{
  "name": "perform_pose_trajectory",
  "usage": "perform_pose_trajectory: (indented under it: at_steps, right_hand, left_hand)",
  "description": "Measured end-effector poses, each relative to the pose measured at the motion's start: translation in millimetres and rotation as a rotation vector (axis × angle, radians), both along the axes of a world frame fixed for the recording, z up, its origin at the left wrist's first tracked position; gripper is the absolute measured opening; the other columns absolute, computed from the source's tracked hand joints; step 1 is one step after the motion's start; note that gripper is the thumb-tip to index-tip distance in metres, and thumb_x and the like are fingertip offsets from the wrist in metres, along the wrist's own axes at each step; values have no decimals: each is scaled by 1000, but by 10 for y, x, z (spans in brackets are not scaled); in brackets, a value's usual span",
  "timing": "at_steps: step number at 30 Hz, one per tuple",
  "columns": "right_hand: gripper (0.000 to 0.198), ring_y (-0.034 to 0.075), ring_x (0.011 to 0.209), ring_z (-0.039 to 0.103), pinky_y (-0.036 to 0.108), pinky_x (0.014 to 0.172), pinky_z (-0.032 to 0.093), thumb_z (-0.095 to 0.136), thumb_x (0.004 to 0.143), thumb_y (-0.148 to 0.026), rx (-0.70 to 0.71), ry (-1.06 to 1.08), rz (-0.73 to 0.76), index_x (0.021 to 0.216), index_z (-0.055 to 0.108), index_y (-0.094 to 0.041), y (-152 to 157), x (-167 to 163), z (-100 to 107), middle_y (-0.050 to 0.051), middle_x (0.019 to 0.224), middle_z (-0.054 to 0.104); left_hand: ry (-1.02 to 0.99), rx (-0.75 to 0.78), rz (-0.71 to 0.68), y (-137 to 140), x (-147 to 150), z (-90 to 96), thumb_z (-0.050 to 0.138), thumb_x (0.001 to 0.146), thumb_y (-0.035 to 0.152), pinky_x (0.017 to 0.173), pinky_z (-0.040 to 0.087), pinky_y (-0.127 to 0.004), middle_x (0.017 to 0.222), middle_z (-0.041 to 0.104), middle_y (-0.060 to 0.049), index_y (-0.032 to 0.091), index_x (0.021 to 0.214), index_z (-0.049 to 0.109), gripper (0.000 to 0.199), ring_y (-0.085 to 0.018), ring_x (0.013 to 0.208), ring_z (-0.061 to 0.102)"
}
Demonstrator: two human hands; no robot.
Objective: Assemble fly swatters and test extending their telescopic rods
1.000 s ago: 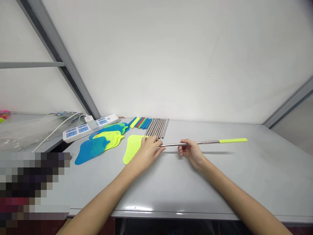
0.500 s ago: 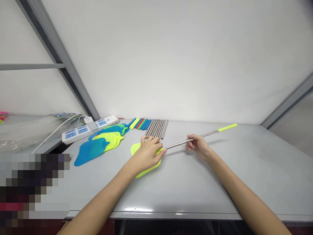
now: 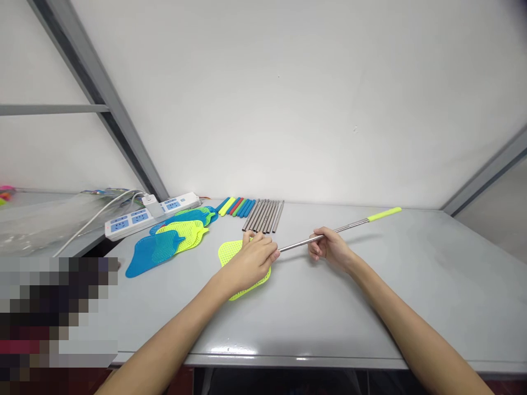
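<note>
Swung up at its neon-yellow tubular grip, one slim silver metal rod now slants more than a second ago; the neon-yellow perforated plastic flap has turned too. Nearer than the row of grey metal tubes, the left hand pinches the flap where the rod meets it. Right of those tubes, the right hand curls round the rod.

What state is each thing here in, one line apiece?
Yellow perforated plastic paddle: partly covered by left hand
Silver metal rod with yellow grip: slanted, grip end raised, held in right hand
Blue and yellow perforated paddles: overlapping
Silver metal tubes: side by side
Slim coloured sticks: lined up
White power strip with blue sockets: plug inserted
</note>
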State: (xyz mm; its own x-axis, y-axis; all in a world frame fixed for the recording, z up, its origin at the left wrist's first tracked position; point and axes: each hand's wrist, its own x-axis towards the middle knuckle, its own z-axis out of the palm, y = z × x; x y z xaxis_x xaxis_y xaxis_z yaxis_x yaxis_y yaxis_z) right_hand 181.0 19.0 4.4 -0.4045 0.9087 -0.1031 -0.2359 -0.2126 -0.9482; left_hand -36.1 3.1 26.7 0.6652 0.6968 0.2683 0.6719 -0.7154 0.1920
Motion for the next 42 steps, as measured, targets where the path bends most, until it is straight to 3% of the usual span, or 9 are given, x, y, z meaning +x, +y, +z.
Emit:
perform_pose_trajectory:
  at_steps: [6,18,42]
  right_hand:
    - [39,13,40,42,27,46,29,27,75,-32,-21,62,152,41,40,-17,-32,-69,-87,0,40,37]
    - [38,11,30,35,25,41,23,23,76,-26,75,98,65,39,26,-20,-111,-238,-142,-5,36,22]
    - [40,10,30,36,25,39,24,18,80,-27,171,91,94,42,28,-19,-166,-385,-254,-5,35,25]
  left_hand:
    - [-8,32,15,-27,34,-50,22,85,26,73,23,-33,61,44,1,17,60,35,30,-13,66,35]
    - [-54,30,38,-40,71,-82,24,84,23,71,21,-32,59,46,1,16,59,38,29,-13,65,35]
    - [-28,68,17,-80,97,-96,26,83,20,71,21,-33,60,47,1,16,61,39,26,-13,65,35]
